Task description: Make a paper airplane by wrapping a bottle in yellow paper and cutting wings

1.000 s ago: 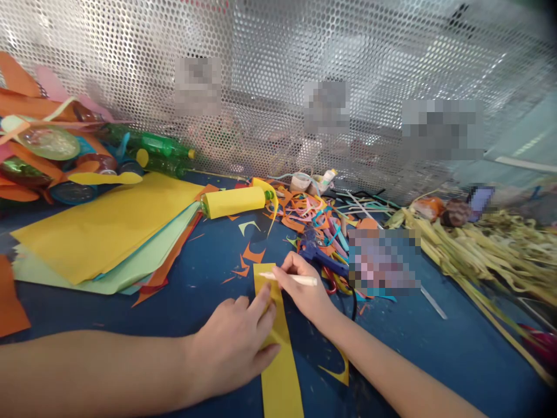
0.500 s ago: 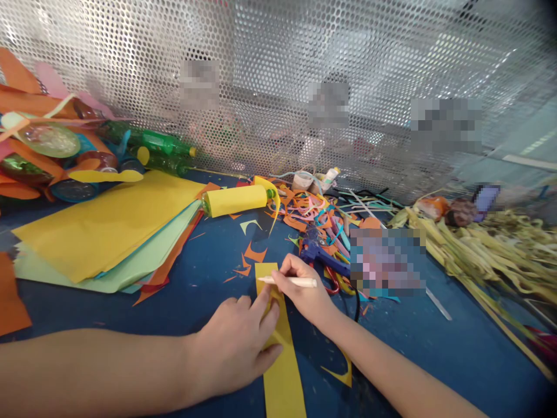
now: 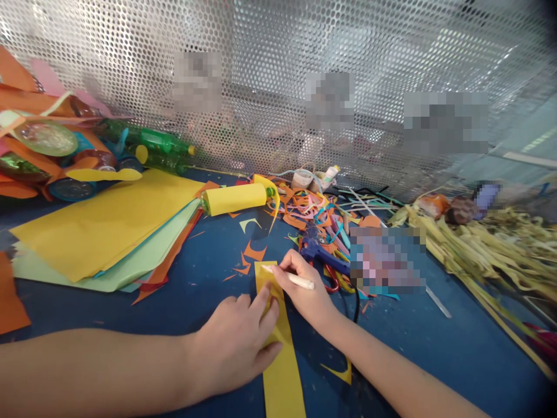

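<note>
A long yellow paper strip (image 3: 282, 371) lies on the blue table, running from the bottom edge up to the middle of the view. My left hand (image 3: 237, 339) rests on it with fingers stretched out and somewhat apart, pressing on its left side. At the strip's top end, my right hand (image 3: 304, 287) pinches a white marker pen (image 3: 301, 281), whose tip is at the paper near the top edge. Beyond the hands lies a green bottle wrapped in yellow paper (image 3: 235, 199), with a curved yellow piece at its neck.
Stacked coloured paper (image 3: 108, 226) lies at the left, below a heap of decorated bottles (image 3: 65, 145). Paper scraps (image 3: 300, 203), a blue glue gun (image 3: 322, 255) and scissors (image 3: 333, 278) are beyond my right hand. Dry husk strips (image 3: 452, 249) lie right. Perforated metal mesh (image 3: 270, 64) rises behind.
The marker pen has swung in my right hand, its tip moving up and slightly right toward the strip's top edge. My left hand stays on the strip.
</note>
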`<move>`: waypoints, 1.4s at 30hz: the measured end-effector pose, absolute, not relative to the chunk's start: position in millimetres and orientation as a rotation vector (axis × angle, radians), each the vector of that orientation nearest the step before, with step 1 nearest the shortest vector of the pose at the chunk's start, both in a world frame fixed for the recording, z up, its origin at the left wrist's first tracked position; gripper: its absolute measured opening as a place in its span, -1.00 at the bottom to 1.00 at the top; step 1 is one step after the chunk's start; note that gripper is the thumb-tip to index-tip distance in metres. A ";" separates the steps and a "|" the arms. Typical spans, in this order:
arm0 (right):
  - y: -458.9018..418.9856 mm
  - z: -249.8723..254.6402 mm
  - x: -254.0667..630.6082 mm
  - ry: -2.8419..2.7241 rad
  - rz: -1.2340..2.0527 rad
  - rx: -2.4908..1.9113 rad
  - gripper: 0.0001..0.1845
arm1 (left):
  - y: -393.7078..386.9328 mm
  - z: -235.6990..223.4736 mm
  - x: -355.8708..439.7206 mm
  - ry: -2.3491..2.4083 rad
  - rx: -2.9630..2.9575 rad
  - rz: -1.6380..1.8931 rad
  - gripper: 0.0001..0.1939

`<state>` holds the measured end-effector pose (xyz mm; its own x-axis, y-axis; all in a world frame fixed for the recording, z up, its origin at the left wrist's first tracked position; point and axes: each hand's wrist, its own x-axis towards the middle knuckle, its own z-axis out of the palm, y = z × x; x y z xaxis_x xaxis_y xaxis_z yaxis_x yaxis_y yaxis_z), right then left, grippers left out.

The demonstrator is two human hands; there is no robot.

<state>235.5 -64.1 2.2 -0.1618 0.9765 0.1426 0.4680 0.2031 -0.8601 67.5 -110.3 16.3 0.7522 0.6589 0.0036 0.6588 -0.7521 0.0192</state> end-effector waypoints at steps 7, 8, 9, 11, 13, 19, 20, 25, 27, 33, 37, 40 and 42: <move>-63.9 1.2 236.3 -1.738 0.783 -1.426 -0.72 | -109.9 14.6 66.9 1.091 2.924 0.016 -0.49; -64.1 1.2 236.6 -1.742 0.773 -1.429 -0.72 | -109.8 14.6 66.7 1.090 2.923 0.022 -0.49; -64.5 1.3 236.8 -1.745 0.763 -1.431 -0.72 | -109.7 14.8 66.5 1.087 2.921 0.026 -0.49; -65.4 1.6 237.2 -1.746 0.740 -1.433 -0.73 | -109.6 15.3 66.6 1.084 2.917 0.031 -0.49; -66.1 1.7 237.4 -1.745 0.720 -1.434 -0.74 | -109.5 15.8 67.0 1.083 2.913 0.030 -0.49; -66.9 2.0 238.1 -1.745 0.667 -1.469 -0.74 | -110.3 16.0 67.1 1.093 2.923 0.014 -0.49; -67.0 2.3 238.3 -1.750 0.661 -1.474 -0.74 | -110.5 16.0 66.9 1.094 2.924 0.011 -0.49; -67.8 2.7 239.6 -1.764 0.618 -1.487 -0.74 | -110.1 17.1 66.9 1.096 2.917 -0.006 -0.49; -68.0 2.5 239.9 -1.760 0.596 -1.487 -0.74 | -109.6 17.7 67.1 1.095 2.911 -0.010 -0.49; -69.5 4.1 239.7 -1.743 0.587 -1.474 -0.73 | -109.2 18.1 66.0 1.088 2.898 0.006 -0.51; -70.5 4.7 240.3 -1.735 0.549 -1.466 -0.72 | -109.6 18.2 66.3 1.088 2.904 -0.002 -0.52; -70.9 4.2 240.4 -1.727 0.550 -1.469 -0.70 | -109.6 18.6 67.1 1.085 2.904 0.005 -0.52; -71.2 4.1 240.1 -1.715 0.561 -1.462 -0.70 | -109.6 19.0 67.0 1.081 2.899 0.009 -0.52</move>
<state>240.1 -71.2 4.1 -0.0158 0.9588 0.2835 0.6055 0.2348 -0.7604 67.0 -109.6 19.0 0.7558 0.6547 -0.0107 0.6544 -0.7547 0.0462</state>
